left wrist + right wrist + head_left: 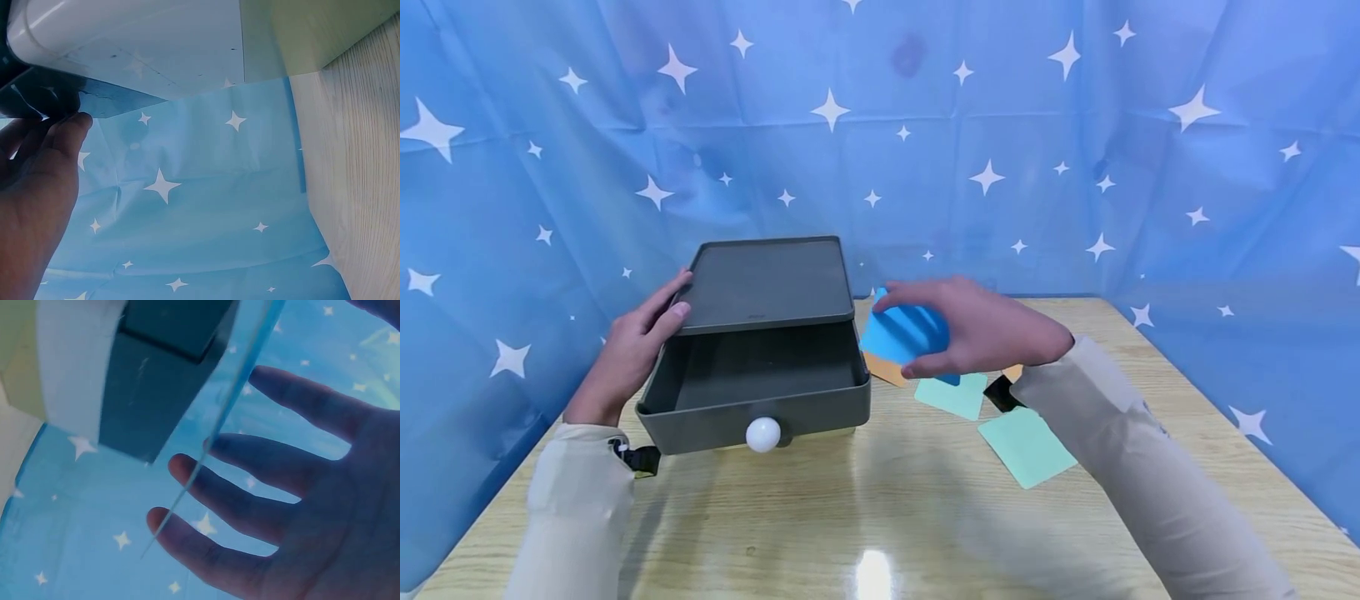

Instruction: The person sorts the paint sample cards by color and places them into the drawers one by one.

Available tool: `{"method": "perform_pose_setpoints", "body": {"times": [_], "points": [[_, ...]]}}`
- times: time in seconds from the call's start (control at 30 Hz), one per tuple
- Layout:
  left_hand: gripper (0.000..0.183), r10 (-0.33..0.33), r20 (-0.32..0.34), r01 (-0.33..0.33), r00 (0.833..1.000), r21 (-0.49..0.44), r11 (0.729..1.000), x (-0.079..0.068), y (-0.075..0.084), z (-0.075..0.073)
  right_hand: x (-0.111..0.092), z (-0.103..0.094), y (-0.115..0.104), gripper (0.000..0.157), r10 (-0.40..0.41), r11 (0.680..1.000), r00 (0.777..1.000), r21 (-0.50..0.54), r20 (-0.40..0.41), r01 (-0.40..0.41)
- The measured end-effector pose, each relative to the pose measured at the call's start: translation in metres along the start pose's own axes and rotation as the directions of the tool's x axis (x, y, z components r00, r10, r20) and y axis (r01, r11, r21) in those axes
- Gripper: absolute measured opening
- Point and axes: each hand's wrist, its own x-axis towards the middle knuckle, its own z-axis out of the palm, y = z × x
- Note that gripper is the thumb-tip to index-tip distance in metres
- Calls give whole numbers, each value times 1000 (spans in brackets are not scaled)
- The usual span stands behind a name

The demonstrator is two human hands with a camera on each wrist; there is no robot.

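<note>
A small desktop drawer unit with a dark grey top stands on the left of the table. Its top drawer, with a white round knob, is pulled out toward me; the visible floor inside is bare. My left hand grips the unit's left side, thumb at the top edge. In the left wrist view, the fingertips reach under a dark edge. Right of the unit, my right hand holds a blue card between thumb and spread fingers. The right wrist view shows that card nearly edge-on against the fingertips.
Two mint-green cards lie on the wooden table below my right forearm. An orange card lies partly hidden behind the blue one. White and yellowish lower parts of the unit show underneath. A blue star-patterned curtain surrounds the table.
</note>
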Motion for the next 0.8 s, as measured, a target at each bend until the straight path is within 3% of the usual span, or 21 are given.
{"method": "perform_pose_setpoints", "body": {"times": [0.23,0.47,0.6,0.8], "points": [[57,-5,2,5,1000,-5,1000,0,-1,0,10,9,-16,60,-126,990,987,51,-96,131],[57,-1,-11,1,1000,-5,1000,0,-2,1,21,18,-27,59,-296,934,943,160,-154,319],[57,6,-4,-6,1000,-3,1000,1,-2,1,29,18,-35,56,-347,918,932,164,-107,361],[57,-1,5,1,1000,2,1000,0,0,0,45,18,-47,55,-335,937,940,130,59,326]]}}
